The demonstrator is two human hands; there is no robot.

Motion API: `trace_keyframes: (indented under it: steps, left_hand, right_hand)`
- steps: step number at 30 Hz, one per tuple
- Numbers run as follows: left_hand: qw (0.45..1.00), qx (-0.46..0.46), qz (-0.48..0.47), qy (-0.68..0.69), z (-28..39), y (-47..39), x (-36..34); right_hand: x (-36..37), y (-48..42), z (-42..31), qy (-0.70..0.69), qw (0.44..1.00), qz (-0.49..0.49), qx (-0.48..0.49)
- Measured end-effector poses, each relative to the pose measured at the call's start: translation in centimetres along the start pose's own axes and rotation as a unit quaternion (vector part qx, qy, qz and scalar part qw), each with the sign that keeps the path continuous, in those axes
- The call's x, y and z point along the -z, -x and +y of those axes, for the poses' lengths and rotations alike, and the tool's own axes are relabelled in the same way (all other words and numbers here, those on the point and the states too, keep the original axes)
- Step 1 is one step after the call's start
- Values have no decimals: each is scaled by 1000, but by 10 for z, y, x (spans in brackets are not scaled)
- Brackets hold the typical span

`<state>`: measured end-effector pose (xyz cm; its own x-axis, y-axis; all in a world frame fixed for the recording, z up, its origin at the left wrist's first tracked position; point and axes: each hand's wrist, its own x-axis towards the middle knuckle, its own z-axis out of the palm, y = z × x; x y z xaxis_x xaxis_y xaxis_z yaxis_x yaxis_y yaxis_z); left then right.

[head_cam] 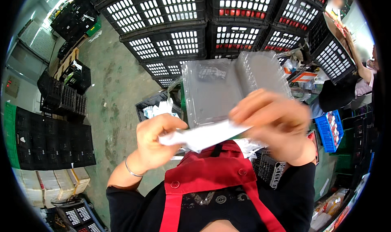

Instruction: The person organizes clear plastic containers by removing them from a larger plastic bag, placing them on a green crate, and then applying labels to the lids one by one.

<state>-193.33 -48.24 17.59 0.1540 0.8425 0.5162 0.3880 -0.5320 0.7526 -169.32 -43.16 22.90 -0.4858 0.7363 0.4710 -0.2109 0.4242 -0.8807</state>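
My left hand (157, 140) grips one end of a white strip of paper or film (204, 137), which is blurred. The fingers of my right hand (272, 122), also blurred by motion, pinch the strip's other end. The strip spans between both hands, above the red apron (210, 174) on my chest. Just beyond it lies a clear plastic clamshell container (210, 91), its two halves spread open side by side. What supports the container is mostly hidden. White scraps (249, 146) show below my right hand.
Black plastic crates (165, 30) stand stacked ahead, some with red produce inside. A black bin (146, 103) with white and blue scraps is left of the container. At the right, another person (363, 71) is beside a tilted black crate (333, 60); a blue crate (328, 131) sits nearer.
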Motion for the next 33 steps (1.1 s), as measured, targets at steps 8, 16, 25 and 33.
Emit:
trace_keyframes:
  steps: [8, 16, 25, 33]
  left_hand:
    - [996, 64, 37, 44, -32, 37, 30]
    - [998, 20, 45, 46, -41, 47, 41]
    - [994, 25, 26, 104, -34, 43, 42]
    - [998, -22, -15, 54, -16, 11, 22]
  right_hand:
    - [7, -69, 39, 202, 910, 7, -361]
    - [-3, -65, 65, 471, 822, -77, -309]
    - [56, -13, 53, 636, 742, 46, -207]
    - [72, -22, 22, 540, 828, 148, -35]
